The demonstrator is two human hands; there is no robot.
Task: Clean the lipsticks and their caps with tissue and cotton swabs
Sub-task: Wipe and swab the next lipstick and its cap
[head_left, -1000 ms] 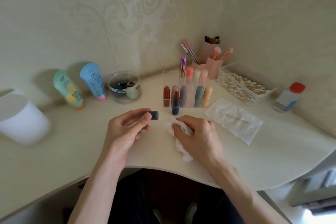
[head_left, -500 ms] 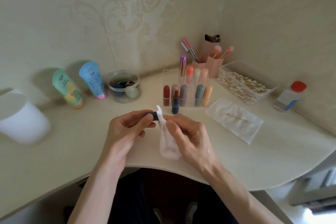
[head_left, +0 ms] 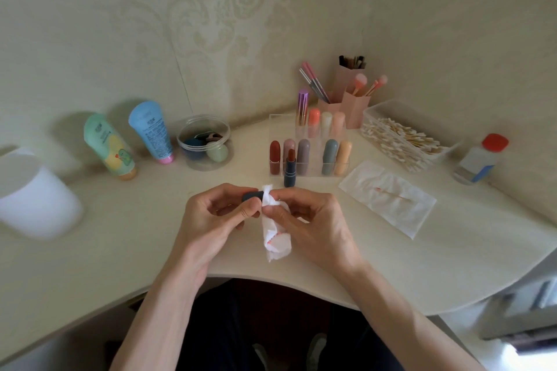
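My left hand (head_left: 215, 217) pinches a dark blue lipstick cap (head_left: 250, 196) above the desk, its open end toward the right. My right hand (head_left: 310, 220) pinches a crumpled white tissue (head_left: 275, 235) with red smears and presses its top end against the cap's mouth. Just behind the hands an uncapped dark blue lipstick (head_left: 290, 168) with a red bullet stands upright on the desk. Several capped lipsticks stand in a clear acrylic organizer (head_left: 310, 144) behind it.
A clear box of cotton swabs (head_left: 402, 138) sits at the back right, a flat tissue with a stained swab (head_left: 388, 196) in front of it, and a red-capped bottle (head_left: 480, 159) further right. Pink brush holders (head_left: 351, 99), a round jar (head_left: 205, 143), two tubes (head_left: 129, 141) and a white bin (head_left: 33, 196) line the back and left.
My right hand lifted the tissue off the desk and brought it to the cap in my left hand. The tissue's end now presses against the cap's opening.
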